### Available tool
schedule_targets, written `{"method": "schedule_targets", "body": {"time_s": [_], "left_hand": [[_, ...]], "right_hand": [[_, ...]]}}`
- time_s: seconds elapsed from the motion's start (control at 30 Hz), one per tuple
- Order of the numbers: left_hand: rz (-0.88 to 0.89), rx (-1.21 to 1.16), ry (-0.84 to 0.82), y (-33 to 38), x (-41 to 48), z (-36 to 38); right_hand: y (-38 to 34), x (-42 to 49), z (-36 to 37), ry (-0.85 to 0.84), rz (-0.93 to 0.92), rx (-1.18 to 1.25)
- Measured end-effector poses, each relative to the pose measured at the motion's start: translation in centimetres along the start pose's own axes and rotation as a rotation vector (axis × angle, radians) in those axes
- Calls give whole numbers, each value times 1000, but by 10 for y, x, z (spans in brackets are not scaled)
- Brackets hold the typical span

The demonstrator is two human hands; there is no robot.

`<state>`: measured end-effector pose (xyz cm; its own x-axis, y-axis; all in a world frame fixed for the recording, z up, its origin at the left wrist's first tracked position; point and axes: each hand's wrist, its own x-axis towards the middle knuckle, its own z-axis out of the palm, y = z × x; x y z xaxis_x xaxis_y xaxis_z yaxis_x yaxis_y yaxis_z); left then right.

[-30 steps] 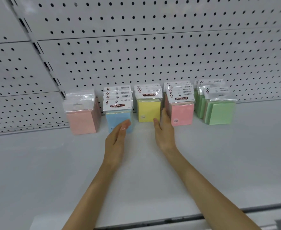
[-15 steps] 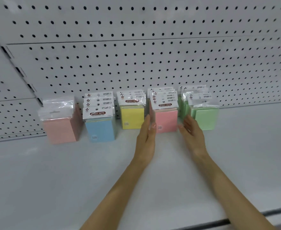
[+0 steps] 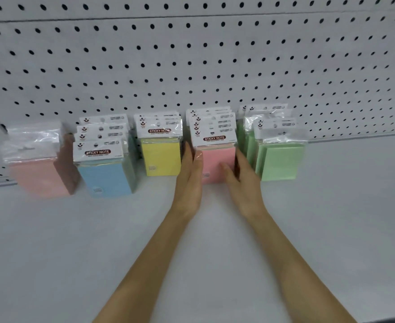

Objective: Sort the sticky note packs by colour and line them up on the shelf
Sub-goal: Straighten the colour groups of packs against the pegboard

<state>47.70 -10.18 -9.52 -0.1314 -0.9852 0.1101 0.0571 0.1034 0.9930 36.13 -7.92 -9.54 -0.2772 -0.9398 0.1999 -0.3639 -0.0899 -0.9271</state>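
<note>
Sticky note packs in clear plastic wrap with white card tops stand in five rows on the flat white shelf [image 3: 75,252]. All the rows reach back to the white back wall with little black holes [image 3: 192,66]. Each row is one colour. From the left come pale pink packs [image 3: 38,176], blue packs [image 3: 105,173], yellow packs [image 3: 161,157], bright pink packs [image 3: 217,159] and green packs [image 3: 280,162]. The rows stand near each other with small gaps between them. The green packs are not in a straight line, and the front one sits more to the right.

Both hands are at the bright pink packs. The left hand [image 3: 188,180] stands on its edge in the gap beside the yellow packs. Its grip is spread flat, with straight fingers [image 3: 188,155] touching the left side of the bright pink row. The right hand [image 3: 243,183] stands in the gap beside the green packs. Its grip is flat too, with fingers straight along the right side of the row. Its thumb [image 3: 225,170] lies across the front of the first bright pink pack. The bright pink row sits between the two palms. Two bare arms reach in from the bottom, over the shelf.
</note>
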Motion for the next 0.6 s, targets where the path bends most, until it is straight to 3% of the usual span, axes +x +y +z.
{"method": "schedule_targets", "body": {"time_s": [0.4,0.6], "left_hand": [[-79,-134,17,-5,18,2],[-75,-62,-15,-6,18,3]], "right_hand": [[5,14,-1,-80,7,89],[5,15,2,-92,50,111]]}}
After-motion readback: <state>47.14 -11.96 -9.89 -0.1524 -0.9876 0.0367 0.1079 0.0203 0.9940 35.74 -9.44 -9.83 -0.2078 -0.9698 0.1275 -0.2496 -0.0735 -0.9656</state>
